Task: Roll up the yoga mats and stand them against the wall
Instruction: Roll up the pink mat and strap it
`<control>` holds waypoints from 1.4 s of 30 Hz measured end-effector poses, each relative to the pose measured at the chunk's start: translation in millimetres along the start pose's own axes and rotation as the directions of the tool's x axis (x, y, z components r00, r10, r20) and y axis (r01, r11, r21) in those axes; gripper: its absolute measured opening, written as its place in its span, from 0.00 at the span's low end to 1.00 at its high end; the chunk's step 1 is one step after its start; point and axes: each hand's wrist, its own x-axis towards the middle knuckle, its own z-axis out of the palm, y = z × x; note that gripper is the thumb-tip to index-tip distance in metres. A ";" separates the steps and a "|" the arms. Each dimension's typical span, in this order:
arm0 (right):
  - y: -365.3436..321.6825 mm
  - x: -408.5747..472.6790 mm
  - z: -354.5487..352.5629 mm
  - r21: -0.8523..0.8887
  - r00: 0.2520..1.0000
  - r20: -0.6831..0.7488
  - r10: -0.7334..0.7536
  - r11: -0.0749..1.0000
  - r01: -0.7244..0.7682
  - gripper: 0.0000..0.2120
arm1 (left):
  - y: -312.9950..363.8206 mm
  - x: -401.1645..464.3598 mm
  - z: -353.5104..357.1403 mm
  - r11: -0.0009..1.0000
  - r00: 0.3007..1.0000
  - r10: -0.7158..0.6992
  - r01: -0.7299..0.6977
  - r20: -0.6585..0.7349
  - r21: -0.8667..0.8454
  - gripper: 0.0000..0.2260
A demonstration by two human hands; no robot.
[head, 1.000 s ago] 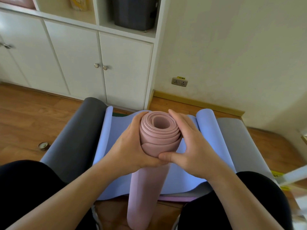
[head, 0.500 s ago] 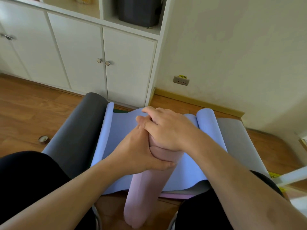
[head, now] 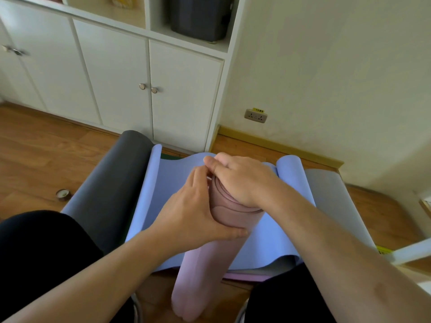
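A rolled pink yoga mat (head: pixel 205 271) stands nearly upright between my knees, its lower end on the floor. My left hand (head: pixel 186 213) grips the roll near its top, thumb across the front. My right hand (head: pixel 242 180) lies flat over the roll's top end, fingers straight, covering most of the spiral. Behind it a blue mat (head: pixel 170 180) lies spread with both side edges curled up. A dark grey mat (head: pixel 116 183) lies under it on the left and a light grey mat (head: pixel 326 194) on the right.
White cabinet doors (head: pixel 130 89) stand ahead, with a dark bin (head: pixel 200 17) on the shelf above. A bare cream wall (head: pixel 326 66) with a socket (head: pixel 255 115) is on the right. A tape roll (head: pixel 62 194) lies on the wooden floor at left.
My right hand moved from the side of the roll onto its top end and now presses flat there. The left hand kept its grip. The view shifted slightly down.
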 end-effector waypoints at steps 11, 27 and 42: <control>-3.0 3.0 -1.0 0.003 0.997 -0.029 0.074 0.997 -0.074 0.32 | -2.6 -17.8 7.6 0.996 0.972 0.060 -0.075 -0.227 -0.056 0.31; -10.3 5.2 -6.8 0.009 0.998 -0.004 0.057 0.998 -0.057 0.19 | -7.8 -14.2 4.1 0.950 0.919 0.274 -0.304 -0.283 -0.065 0.13; 2.5 -25.8 -0.4 0.024 0.986 -0.066 0.154 0.988 -0.152 0.28 | -2.5 -18.6 -4.6 0.916 0.958 0.246 -0.279 -0.146 -0.289 0.09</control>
